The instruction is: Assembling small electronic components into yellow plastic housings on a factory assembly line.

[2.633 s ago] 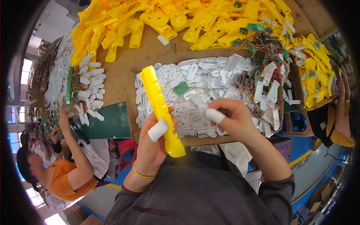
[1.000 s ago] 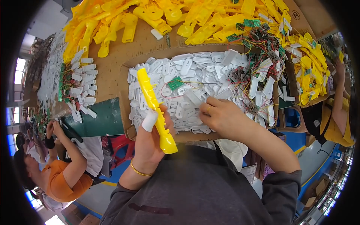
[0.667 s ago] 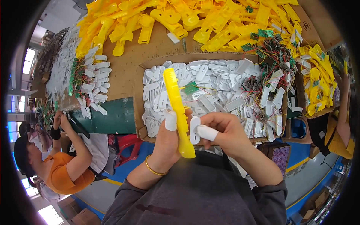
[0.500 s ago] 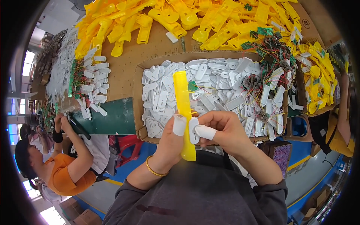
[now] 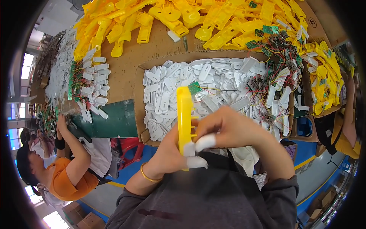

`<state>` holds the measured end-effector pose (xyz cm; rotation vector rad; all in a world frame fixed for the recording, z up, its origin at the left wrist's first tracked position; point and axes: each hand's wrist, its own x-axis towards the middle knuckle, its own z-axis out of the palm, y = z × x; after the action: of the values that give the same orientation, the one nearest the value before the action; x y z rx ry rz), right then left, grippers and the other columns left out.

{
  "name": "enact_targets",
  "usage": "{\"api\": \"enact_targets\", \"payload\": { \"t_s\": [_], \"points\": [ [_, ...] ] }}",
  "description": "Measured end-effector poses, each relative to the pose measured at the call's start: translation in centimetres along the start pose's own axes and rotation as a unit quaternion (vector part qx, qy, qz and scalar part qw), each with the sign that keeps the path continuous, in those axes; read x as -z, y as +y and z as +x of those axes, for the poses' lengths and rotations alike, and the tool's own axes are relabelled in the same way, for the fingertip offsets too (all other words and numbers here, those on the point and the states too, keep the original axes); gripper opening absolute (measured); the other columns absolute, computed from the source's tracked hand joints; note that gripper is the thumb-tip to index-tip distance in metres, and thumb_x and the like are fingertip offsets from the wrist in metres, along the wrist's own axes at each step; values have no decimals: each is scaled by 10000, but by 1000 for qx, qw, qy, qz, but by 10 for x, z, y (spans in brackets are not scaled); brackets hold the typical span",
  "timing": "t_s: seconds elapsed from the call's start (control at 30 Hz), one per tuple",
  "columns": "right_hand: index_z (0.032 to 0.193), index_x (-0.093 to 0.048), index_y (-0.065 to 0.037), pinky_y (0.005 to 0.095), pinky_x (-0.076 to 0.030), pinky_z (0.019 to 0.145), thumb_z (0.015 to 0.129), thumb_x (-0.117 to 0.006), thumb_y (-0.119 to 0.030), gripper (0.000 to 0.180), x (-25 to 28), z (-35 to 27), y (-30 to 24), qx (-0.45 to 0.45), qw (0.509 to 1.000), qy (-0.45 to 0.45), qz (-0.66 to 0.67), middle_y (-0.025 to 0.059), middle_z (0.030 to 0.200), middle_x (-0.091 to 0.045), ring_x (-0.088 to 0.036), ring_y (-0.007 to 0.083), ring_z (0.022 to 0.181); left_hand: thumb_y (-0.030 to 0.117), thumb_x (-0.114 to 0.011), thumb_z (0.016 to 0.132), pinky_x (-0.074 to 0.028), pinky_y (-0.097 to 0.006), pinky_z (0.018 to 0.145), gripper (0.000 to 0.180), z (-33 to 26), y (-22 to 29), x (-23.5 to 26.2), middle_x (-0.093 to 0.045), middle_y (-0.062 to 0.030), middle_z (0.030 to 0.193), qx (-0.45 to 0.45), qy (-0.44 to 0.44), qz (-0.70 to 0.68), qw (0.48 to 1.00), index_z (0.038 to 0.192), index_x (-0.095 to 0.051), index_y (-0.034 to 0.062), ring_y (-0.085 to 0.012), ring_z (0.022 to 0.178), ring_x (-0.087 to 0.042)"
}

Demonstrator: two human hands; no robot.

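Where fingers (image 5: pixel 205 142) pinch: yellow casing (image 5: pixel 185 118).

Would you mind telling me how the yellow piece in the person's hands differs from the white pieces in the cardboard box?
The yellow piece is bright yellow, while the white pieces are white. The yellow piece is clearly longer than any single white piece. It is held up on edge by the left hand and right hand, whereas the white pieces lie loose in a heap in the cardboard box. Both look like moulded plastic parts.
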<state>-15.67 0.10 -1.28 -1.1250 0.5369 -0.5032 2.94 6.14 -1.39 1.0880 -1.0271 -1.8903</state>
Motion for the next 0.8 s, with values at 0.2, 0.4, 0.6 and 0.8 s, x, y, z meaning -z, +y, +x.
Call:
{"api": "enact_targets", "payload": {
  "t_s": [0.2, 0.4, 0.6, 0.8],
  "points": [
    [878, -635, -62, 304, -485, 696, 645, -583, 70, 273, 43, 43, -1, 189, 717, 208, -638, 74, 849, -597, -582, 210, 793, -8, -713, 647, -372, -197, 621, 549, -3, 2, 1, -445, 40, 768, -20, 126, -6, 992, 1126, -448, 33, -43, 686, -430],
    [903, -631, -80, 322, -469, 719, 603, -578, 6, 316, 40, 57, -6, 182, 653, 102, -728, 88, 992, -553, -533, 265, 915, -27, -674, 652, -359, -192, 596, 503, -1, 4, 6, -469, 16, 756, -88, 162, -75, 980, 1104, -462, 36, -54, 673, -443],
    [875, -645, -65, 314, -462, 590, 584, -620, 25, 306, -3, -17, -32, 416, 701, 199, -545, 74, 884, -581, -569, 230, 727, -103, -616, 696, -464, -246, 722, 517, 2, 14, -3, -595, -96, 938, -238, 201, -33, 950, 1141, -382, 17, -139, 813, -576],
    [936, -685, -90, 261, -452, 545, 557, -634, 87, 421, -1, -24, 6, 373, 720, 326, -485, 84, 878, -599, -572, 189, 681, -82, -658, 686, -475, -289, 780, 551, 18, 17, -27, -593, -137, 1079, -196, 77, 18, 977, 1158, -395, 24, -205, 943, -596]
  ]
}}
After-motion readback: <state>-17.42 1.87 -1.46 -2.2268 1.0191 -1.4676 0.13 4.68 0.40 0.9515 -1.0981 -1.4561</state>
